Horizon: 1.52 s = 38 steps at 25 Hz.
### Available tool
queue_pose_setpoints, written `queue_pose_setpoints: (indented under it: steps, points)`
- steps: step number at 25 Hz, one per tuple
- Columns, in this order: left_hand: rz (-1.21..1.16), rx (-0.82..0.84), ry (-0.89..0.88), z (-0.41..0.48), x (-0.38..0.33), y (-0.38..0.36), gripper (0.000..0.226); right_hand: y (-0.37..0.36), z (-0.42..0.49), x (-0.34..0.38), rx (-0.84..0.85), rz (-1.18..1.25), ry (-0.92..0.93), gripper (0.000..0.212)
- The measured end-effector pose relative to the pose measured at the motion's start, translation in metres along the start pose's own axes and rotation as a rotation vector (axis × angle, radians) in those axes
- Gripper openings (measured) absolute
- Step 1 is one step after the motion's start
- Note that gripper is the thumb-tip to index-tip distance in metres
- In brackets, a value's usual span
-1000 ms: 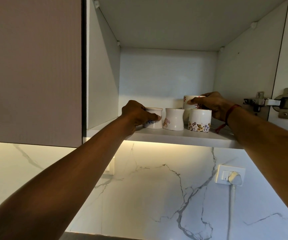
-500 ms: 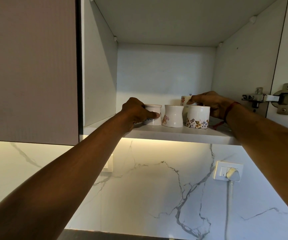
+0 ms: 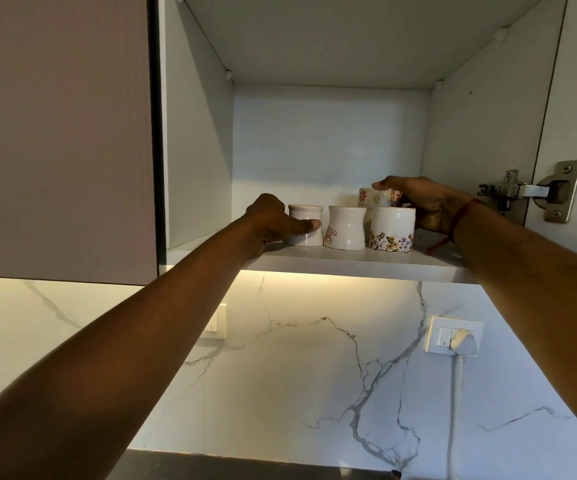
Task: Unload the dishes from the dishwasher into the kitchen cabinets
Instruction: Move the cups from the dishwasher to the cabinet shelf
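Three white mugs stand in a row at the front of the open cabinet's shelf. My left hand grips the leftmost plain mug, thumb across its front. Next to it stand a waisted mug with a small red motif and a mug with a floral band. Behind the floral-band mug my right hand holds a fourth mug with red flowers, fingers lying over its rim. The lower part of that mug is hidden, so I cannot tell whether it rests on the shelf.
The cabinet door's hinge sticks out at the right, close to my right wrist. A closed cabinet door is on the left. Below is a marble backsplash with a socket and white plug and a wall switch.
My right hand has lowered the red-flowered mug a little behind the floral-band mug. My left hand stays on the leftmost mug.
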State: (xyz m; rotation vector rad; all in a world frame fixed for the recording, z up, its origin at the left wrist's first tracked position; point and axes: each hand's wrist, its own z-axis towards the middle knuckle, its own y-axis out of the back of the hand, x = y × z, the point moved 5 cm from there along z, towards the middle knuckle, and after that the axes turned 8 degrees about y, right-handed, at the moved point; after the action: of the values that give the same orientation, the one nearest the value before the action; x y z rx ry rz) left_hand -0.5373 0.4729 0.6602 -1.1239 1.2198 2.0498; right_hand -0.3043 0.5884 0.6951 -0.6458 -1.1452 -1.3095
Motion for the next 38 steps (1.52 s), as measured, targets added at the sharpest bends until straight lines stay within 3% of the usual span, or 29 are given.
queue_pose_setpoints:
  steps: [3,9,13,16,19,22,29,38]
  points:
    - [0.005,-0.041,-0.001,-0.009,-0.002,0.004,0.076,0.007,-0.011,0.01,-0.11,-0.036,0.054,0.084]
    - [0.052,-0.235,-0.106,-0.032,-0.007,0.017,0.073,0.022,-0.047,0.036,-0.445,-0.148,0.484,0.049]
    - [0.07,-0.47,-0.362,-0.084,-0.012,0.018,0.063,0.004,-0.11,0.04,-0.529,-0.288,0.763,0.046]
    - [0.043,-0.414,-0.611,-0.125,0.0,-0.002,0.066,-0.015,-0.16,0.023,-0.547,-0.401,0.859,0.047]
    - [0.067,-0.355,-0.809,-0.173,0.021,-0.017,0.064,-0.036,-0.216,-0.002,-0.553,-0.456,0.823,0.047]
    - [-0.031,-0.308,-0.878,-0.226,0.049,-0.028,0.06,-0.056,-0.28,-0.025,-0.56,-0.479,0.77,0.044]
    - [-0.122,0.032,-0.745,-0.347,0.106,-0.108,0.062,-0.06,-0.429,-0.085,-0.576,-0.573,0.536,0.041]
    - [-0.129,0.431,-0.633,-0.516,0.129,-0.222,0.066,0.01,-0.631,-0.17,-0.663,-0.72,0.204,0.04]
